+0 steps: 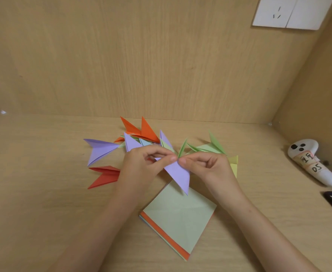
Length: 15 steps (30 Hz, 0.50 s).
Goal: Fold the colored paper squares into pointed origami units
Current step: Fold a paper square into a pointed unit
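Both hands, left hand (141, 160) and right hand (206, 163), pinch the purple unit (177, 172) above the paper stack (178, 218) on the counter (43, 193); should align edges, then crease firmly toward the tip.

Single head-worn wide-angle view, looking forward and down, close above both hands (177, 163), pale wooden bench (43, 193) beneath them
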{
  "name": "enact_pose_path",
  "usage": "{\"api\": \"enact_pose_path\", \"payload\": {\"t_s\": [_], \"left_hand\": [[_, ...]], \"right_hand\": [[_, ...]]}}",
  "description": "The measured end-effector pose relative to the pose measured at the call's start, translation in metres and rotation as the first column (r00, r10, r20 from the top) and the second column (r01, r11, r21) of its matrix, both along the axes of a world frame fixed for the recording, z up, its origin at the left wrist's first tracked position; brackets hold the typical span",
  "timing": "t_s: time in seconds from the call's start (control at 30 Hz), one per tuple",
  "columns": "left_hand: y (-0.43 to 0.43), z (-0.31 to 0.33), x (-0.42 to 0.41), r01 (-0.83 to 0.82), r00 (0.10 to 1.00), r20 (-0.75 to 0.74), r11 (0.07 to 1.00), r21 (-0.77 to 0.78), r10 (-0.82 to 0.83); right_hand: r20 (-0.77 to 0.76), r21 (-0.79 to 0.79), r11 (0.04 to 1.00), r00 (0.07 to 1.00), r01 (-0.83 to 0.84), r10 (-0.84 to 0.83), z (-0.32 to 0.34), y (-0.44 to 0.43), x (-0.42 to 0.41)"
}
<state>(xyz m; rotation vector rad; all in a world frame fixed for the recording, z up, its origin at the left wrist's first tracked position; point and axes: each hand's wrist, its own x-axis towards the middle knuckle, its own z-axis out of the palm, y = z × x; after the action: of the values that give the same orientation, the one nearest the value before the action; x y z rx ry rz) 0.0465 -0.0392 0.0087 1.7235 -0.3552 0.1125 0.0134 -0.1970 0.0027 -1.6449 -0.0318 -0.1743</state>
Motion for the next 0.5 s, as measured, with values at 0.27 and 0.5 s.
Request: {"api": "enact_pose_path", "payload": {"t_s": [0.27, 0.5], "left_hand": [[-0.0025, -0.0039, 0.0002, -0.050, 0.997, 0.065, 0.998, 0.030, 0.047], [-0.0019, -0.0037, 0.0001, -0.043, 0.996, 0.083, 0.995, 0.085, 0.036]], "right_hand": [[-0.032, 0.029, 1.000, 0.999, 0.011, -0.010, 0.0001, -0.0031, 0.0013], [-0.018, 0.038, 0.999, 1.000, -0.021, 0.021, 0.0011, -0.0022, 0.0004]]}}
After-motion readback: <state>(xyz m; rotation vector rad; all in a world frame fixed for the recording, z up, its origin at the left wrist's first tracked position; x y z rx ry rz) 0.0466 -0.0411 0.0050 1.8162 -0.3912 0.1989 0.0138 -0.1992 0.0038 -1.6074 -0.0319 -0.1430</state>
